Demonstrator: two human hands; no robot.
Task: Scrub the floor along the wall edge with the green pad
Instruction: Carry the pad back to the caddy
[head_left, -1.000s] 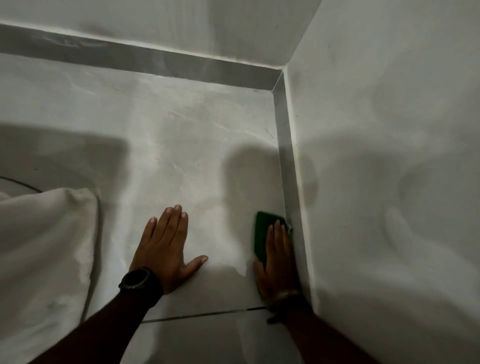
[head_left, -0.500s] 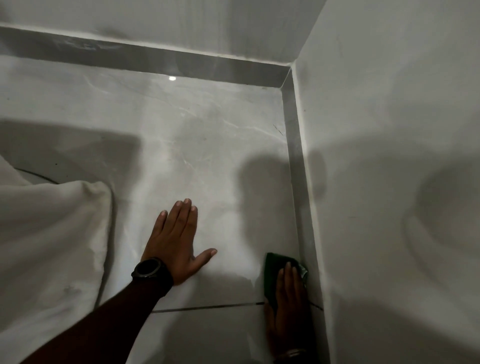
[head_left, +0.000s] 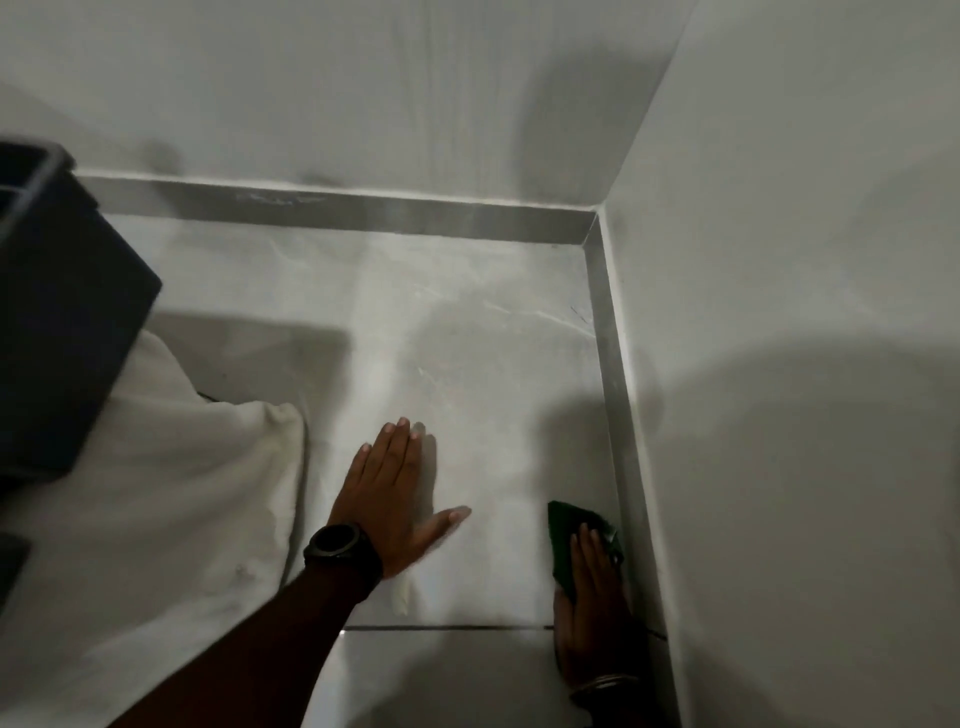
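A dark green pad (head_left: 566, 530) lies flat on the pale marble floor (head_left: 467, 338), tight against the grey skirting strip (head_left: 615, 415) of the right wall. My right hand (head_left: 592, 608) presses down on the pad with straight fingers, covering its near half; a bangle sits on that wrist. My left hand (head_left: 395, 499) rests flat on the floor to the left, fingers spread, holding nothing, with a black watch on the wrist.
A white cloth (head_left: 171, 509) is bunched on the floor at the left. A dark boxy object (head_left: 57, 332) overhangs it at the far left. The walls meet in a corner (head_left: 597, 218) ahead. A dark grout line (head_left: 447, 627) crosses the floor near my wrists.
My right hand has pulled the pad back along the right skirting, toward me. The view has tilted up, bringing the dark object into sight. My left hand stays planted.
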